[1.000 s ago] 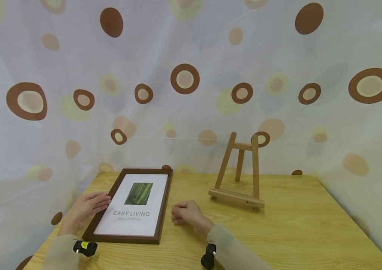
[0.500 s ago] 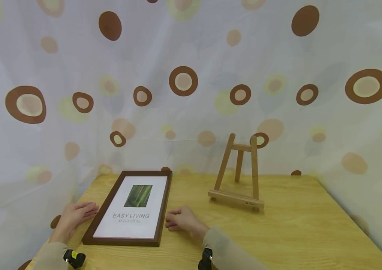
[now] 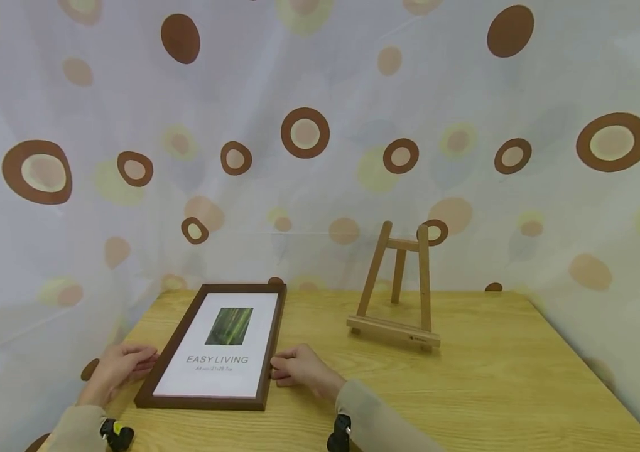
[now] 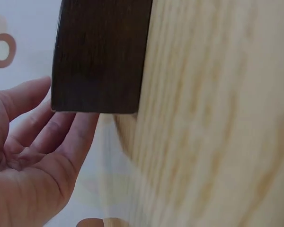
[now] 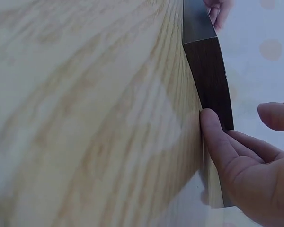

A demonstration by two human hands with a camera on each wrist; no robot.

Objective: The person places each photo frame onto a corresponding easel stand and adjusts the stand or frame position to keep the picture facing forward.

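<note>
Bright even light; wrist views blurred, perhaps motion.

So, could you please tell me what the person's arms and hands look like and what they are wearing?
Both hands are bare. The left hand and the right hand come out of loose, light beige sleeves. A small black device sits at each wrist; the left wrist's device has a yellow mark.

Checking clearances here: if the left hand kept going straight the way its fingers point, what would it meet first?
The left hand would most likely meet the left rail of the picture frame; its fingertips already seem to be at it.
</note>
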